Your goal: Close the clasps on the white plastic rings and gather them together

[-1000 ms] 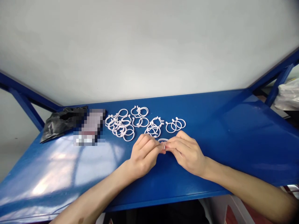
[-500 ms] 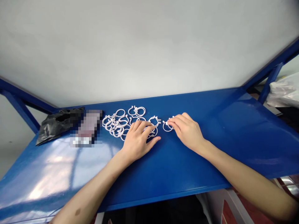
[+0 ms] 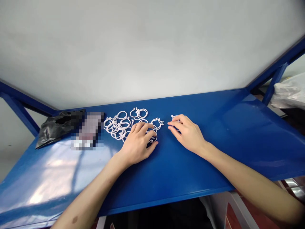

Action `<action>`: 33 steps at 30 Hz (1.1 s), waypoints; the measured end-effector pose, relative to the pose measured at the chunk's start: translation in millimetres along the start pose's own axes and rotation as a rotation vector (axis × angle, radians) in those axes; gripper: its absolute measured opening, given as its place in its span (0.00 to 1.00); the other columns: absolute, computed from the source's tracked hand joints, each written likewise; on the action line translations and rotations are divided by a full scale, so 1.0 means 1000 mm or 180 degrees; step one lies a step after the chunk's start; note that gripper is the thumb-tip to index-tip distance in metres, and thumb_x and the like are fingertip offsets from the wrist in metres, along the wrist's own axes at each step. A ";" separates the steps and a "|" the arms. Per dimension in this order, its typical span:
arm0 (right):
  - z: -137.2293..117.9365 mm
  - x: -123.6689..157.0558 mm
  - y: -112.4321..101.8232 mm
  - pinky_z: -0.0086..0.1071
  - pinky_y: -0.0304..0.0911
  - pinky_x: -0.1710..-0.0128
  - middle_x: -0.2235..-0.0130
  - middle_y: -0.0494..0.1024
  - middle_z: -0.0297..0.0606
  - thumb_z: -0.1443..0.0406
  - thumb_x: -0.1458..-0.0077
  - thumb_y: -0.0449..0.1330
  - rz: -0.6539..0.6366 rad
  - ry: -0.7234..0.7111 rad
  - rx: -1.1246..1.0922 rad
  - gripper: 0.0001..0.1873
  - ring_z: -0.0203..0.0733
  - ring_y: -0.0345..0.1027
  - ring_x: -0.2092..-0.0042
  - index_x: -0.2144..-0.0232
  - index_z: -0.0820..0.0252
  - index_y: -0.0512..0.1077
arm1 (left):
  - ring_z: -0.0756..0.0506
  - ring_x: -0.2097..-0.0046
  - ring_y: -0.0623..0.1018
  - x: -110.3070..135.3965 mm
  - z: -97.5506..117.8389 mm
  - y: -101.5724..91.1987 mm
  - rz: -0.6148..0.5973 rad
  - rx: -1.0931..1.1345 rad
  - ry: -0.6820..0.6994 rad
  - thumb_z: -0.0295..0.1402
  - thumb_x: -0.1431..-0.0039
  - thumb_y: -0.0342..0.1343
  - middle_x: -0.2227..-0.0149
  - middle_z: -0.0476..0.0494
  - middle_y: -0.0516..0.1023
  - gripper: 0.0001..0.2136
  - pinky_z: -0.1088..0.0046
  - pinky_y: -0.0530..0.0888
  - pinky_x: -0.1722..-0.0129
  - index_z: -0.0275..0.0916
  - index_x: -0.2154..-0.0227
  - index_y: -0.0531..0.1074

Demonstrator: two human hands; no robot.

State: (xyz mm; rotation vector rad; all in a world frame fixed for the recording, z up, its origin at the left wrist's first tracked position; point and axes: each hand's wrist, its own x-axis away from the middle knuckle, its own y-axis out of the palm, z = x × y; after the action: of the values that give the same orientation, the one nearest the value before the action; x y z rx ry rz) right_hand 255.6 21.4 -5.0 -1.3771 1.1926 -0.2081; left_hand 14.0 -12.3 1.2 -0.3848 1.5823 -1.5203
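Note:
Several white open rings with small knobbed ends (image 3: 116, 127), plastic by their look, lie in a loose pile on the blue table (image 3: 181, 171). My left hand (image 3: 139, 143) lies over the right end of this pile, fingers loosely spread; a white ring (image 3: 156, 136) shows between its index finger and thumb. To the right, my right hand (image 3: 187, 132) rests with thumb and index fingertip apart. Behind its fingers a white ring (image 3: 174, 116) is partly hidden, apart from the pile.
A black plastic bag (image 3: 51, 128) and a pixelated flat object (image 3: 90, 128) lie left of the pile. A pale wall (image 3: 152, 51) rises behind the table. Blue frame bars (image 3: 21, 111) stand at both sides, with a whitish bag (image 3: 290, 90) beyond the right one.
My right thumb and fingertips have come apart from their pinch on the ring, which now shows behind the fingers. My left hand has shifted slightly left.

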 end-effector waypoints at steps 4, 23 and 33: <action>-0.005 0.002 0.002 0.37 0.72 0.64 0.56 0.78 0.43 0.61 0.31 0.55 -0.0093 -0.0199 -0.0139 0.13 0.44 0.74 0.57 0.57 0.60 0.78 | 0.34 0.47 0.69 0.000 -0.005 -0.006 -0.0196 -0.0001 0.0034 0.30 0.41 0.58 0.47 0.39 0.75 0.05 0.49 0.70 0.48 0.40 0.61 0.75; -0.034 0.015 -0.003 0.37 0.74 0.60 0.58 0.82 0.37 0.57 0.36 0.62 -0.0514 -0.0044 -0.1549 0.13 0.41 0.77 0.60 0.53 0.56 0.70 | 0.52 0.71 0.73 -0.004 0.010 -0.002 0.1043 0.1644 -0.1103 0.38 0.39 0.64 0.70 0.52 0.77 0.08 0.76 0.72 0.69 0.40 0.66 0.72; -0.037 0.013 -0.003 0.32 0.75 0.63 0.63 0.81 0.34 0.60 0.35 0.61 -0.0386 0.0241 -0.2099 0.06 0.37 0.77 0.64 0.59 0.56 0.71 | 0.51 0.70 0.76 -0.002 0.020 0.011 0.0871 0.2788 -0.1445 0.44 0.44 0.67 0.71 0.49 0.77 0.14 0.75 0.74 0.70 0.39 0.68 0.73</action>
State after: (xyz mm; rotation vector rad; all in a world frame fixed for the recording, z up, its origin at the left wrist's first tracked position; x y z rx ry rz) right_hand 235.9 -12.5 -0.2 -2.0312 1.2997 0.0611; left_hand 33.4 -21.8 -5.2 0.0005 0.5041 -1.6007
